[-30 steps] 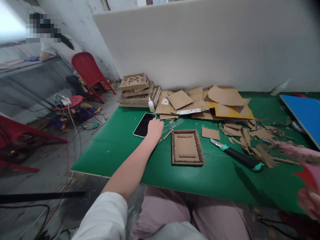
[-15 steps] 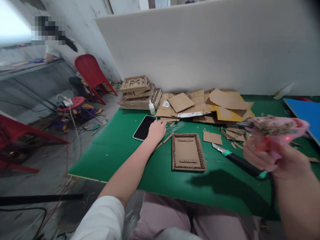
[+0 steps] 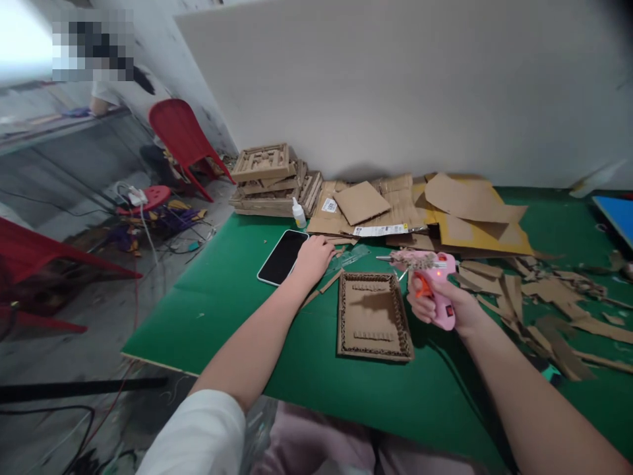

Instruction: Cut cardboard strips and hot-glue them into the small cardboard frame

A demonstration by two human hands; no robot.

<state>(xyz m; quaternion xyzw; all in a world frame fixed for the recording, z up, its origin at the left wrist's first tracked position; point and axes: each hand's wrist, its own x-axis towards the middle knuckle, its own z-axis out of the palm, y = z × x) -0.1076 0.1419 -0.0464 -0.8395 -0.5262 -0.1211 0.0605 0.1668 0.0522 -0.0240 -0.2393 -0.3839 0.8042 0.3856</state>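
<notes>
My right hand [image 3: 435, 307] is wrapped around a pink hot glue gun [image 3: 448, 270], fingers at its orange trigger. The gun's nozzle points left, just above the far right corner of a shallow cardboard tray [image 3: 373, 313]. This tray has corrugated strips along its walls and two short strips on its bottom. My left hand [image 3: 316, 254] rests on the table with fingers spread and slightly bent, fingertips by thin cardboard strips [image 3: 341, 242]. Beside that hand lies a phone [image 3: 281, 258] with a dark screen. A clear plastic piece [image 3: 353, 256] lies right of the fingers.
Stacked cardboard frames [image 3: 270, 178] and a small white bottle [image 3: 299, 214] stand at the back left. Cardboard sheets [image 3: 363, 202] lie along the white partition [image 3: 395, 86]. Cardboard scraps [image 3: 554, 303] cover the right side. Another person sits far left by a red chair [image 3: 182, 135].
My right hand has brought the glue gun leftward to the tray's far right corner. My left hand has shifted slightly among the strips. The cutter knife is now mostly out of sight.
</notes>
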